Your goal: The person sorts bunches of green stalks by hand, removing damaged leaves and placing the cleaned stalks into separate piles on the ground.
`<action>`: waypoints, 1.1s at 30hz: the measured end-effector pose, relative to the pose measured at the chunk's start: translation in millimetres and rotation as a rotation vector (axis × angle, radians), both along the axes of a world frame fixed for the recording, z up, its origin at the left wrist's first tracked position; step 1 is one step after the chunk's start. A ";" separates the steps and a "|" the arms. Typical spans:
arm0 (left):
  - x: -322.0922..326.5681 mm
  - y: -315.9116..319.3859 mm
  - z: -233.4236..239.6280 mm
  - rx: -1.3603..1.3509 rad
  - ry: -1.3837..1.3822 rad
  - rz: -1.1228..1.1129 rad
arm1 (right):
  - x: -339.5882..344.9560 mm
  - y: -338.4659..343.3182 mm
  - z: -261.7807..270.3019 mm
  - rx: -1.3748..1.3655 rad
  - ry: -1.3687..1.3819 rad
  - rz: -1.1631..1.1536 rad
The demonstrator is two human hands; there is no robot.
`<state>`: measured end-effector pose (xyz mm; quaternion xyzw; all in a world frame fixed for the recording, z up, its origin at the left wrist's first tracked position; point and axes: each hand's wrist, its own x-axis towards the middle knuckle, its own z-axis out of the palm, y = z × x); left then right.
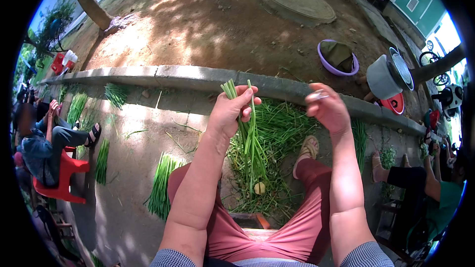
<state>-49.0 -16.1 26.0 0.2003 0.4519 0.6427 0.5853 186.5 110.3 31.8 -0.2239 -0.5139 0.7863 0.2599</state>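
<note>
My left hand (pixel 236 105) grips a small bunch of long green stalks (pixel 252 148), which look like chives. Their pale cut ends rise above the fingers, and the leafy tips hang down between my knees. One stalk stands a little apart from the rest at the thumb. To the right, my right hand (pixel 328 109) is raised with curled fingers around a small shiny object (pixel 319 96), too blurred to name. A loose heap of the same greens (pixel 278 129) covers the ground below both hands. Beside my left leg lies a neat bundle of stalks (pixel 163 185).
A concrete kerb (pixel 196 76) crosses ahead. Beyond it sit a purple basin (pixel 337 69) with dark cloth and a large metal pot (pixel 382 78). More bundles (pixel 102 163) lie leftward, near a person on a red stool (pixel 61 178). Another person (pixel 426 189) sits at right.
</note>
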 end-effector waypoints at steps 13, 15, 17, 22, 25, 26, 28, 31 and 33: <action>6.2 3.5 -7.4 0.033 -0.003 -0.046 | -65.1 -53.4 -25.8 0.130 -0.256 -0.089; 9.0 3.4 -5.4 0.017 0.022 -0.055 | -68.6 -53.5 -25.2 0.174 -0.210 -0.102; 13.1 2.1 -6.9 0.030 0.020 -0.075 | -74.8 -59.3 -20.5 0.327 -0.207 -0.146; 19.0 6.1 -8.8 0.035 0.027 -0.075 | -75.0 -63.4 -15.3 0.383 -0.177 -0.199; 21.2 8.3 -10.3 0.048 0.000 -0.087 | -72.7 -59.4 -20.1 0.159 -0.092 -0.158; 22.1 9.0 -11.4 0.053 -0.015 -0.093 | -71.6 -59.0 -20.2 0.151 -0.106 -0.170; 22.6 9.7 -13.4 0.071 -0.071 -0.111 | -71.5 -57.4 -19.9 0.135 -0.129 -0.189; 20.6 9.4 -12.2 0.054 -0.111 -0.091 | -66.4 -52.9 -21.0 0.249 -0.187 -0.243; 15.3 7.8 -11.2 0.049 -0.132 -0.059 | -62.4 -48.6 -13.7 0.199 -0.170 -0.262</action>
